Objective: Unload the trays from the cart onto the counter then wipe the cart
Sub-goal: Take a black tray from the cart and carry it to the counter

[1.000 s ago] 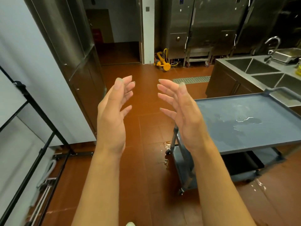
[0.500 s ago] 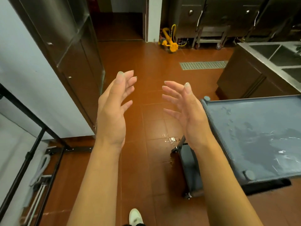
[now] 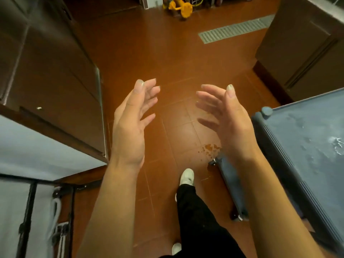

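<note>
Left hand: left hand (image 3: 130, 125) raised in front of the body over the floor, palm turned inward, fingers spread and only slightly bent; holds nothing.
Right hand: right hand (image 3: 229, 121) raised level with the left, palm facing it, fingers spread and loosely bent; holds nothing. The two hands are apart, with bare floor showing between them.
Cart: grey-blue cart (image 3: 305, 146) at the right edge, beside the right forearm; top deck wet, with water pooled and smeared across it; no trays on the visible part of the deck. Lower shelf and two castors show beneath its near-left side.
Floor: red-brown tiled floor (image 3: 167, 53); a small orange spill (image 3: 210, 148) lies by the cart's front castor; a metal drain grate (image 3: 236, 30) sits further off.
Bench: dark bench (image 3: 305, 49) cabinet front at upper right, well apart from the hands.
Cabinet: tall steel cabinet (image 3: 52, 75) at left.
Yellow item: yellow object (image 3: 180, 7) on the floor at top centre, too blurred to identify.
Person: black trouser leg (image 3: 197, 216) and white shoe (image 3: 187, 176) stepping forward between the forearms.
</note>
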A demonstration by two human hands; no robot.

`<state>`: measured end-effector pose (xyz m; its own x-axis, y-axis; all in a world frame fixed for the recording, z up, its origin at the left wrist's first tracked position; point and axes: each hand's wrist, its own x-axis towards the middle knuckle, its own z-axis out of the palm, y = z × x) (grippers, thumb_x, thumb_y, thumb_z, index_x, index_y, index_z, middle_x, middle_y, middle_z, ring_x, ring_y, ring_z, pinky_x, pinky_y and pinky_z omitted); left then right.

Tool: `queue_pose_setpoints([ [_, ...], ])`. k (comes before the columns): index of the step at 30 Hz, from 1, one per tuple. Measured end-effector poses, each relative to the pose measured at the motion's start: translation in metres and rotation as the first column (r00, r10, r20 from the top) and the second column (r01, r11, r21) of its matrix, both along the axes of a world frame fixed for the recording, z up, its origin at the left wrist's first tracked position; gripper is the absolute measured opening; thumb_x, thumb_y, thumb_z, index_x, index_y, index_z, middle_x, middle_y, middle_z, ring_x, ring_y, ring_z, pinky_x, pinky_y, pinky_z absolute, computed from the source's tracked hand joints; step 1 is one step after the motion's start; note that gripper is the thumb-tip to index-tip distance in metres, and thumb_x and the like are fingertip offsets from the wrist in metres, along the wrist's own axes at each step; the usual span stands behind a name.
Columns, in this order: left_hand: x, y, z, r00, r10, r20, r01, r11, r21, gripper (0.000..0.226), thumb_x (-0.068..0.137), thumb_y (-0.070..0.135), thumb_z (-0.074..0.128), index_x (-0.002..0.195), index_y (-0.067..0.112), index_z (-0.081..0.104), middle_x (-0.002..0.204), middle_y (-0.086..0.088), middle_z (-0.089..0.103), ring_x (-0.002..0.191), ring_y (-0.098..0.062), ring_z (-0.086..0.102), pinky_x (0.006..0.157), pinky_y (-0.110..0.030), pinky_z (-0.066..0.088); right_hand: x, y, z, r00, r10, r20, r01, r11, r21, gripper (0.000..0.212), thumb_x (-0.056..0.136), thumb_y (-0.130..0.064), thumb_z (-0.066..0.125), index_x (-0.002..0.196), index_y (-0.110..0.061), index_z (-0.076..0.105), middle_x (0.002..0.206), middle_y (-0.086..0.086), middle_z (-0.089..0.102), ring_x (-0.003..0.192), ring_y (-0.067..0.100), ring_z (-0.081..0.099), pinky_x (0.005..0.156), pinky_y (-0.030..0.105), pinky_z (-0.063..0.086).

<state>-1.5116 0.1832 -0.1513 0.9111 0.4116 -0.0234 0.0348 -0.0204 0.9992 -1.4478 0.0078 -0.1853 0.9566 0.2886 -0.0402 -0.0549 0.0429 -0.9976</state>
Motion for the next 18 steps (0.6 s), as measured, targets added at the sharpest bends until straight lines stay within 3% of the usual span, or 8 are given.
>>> queue_pose_setpoints([
  [6,0.153,0.041,-0.012,0.995,0.000,-0.098,0.003,0.999,0.035,0.065,0.093,0.065,0.034,0.142,0.030,0.059,0.141,0.013,0.063,0.133,-0.008,0.057,0.117,-0.053,0.040,0.152,0.046,-0.014,0.998,0.006,-0.069,-0.005,1.000,0.019,0.057,0.102,-0.059,0.027,0.138,-0.030,0.060,0.137,-0.011,0.065,0.126,0.008,0.061,0.108,0.051,0.050],
  [11,0.254,0.065,0.003,0.998,-0.021,-0.056,0.024,0.999,0.043,0.075,0.086,0.073,0.036,0.143,0.030,0.058,0.143,0.013,0.062,0.134,-0.008,0.057,0.117,-0.053,0.039,0.254,0.063,0.000,0.999,-0.012,-0.036,0.013,1.000,0.026,0.056,0.102,-0.057,0.028,0.138,-0.029,0.060,0.137,-0.011,0.065,0.126,0.008,0.062,0.108,0.051,0.050],
  [18,0.379,0.066,0.004,0.993,-0.112,-0.035,0.112,0.994,0.008,0.065,0.095,0.063,0.033,0.143,0.027,0.059,0.141,0.012,0.064,0.132,-0.009,0.058,0.117,-0.053,0.041,0.362,0.049,0.009,0.989,-0.146,-0.008,0.146,0.989,0.020,0.055,0.104,-0.059,0.029,0.137,-0.028,0.061,0.136,-0.010,0.065,0.126,0.010,0.062,0.107,0.050,0.051],
])
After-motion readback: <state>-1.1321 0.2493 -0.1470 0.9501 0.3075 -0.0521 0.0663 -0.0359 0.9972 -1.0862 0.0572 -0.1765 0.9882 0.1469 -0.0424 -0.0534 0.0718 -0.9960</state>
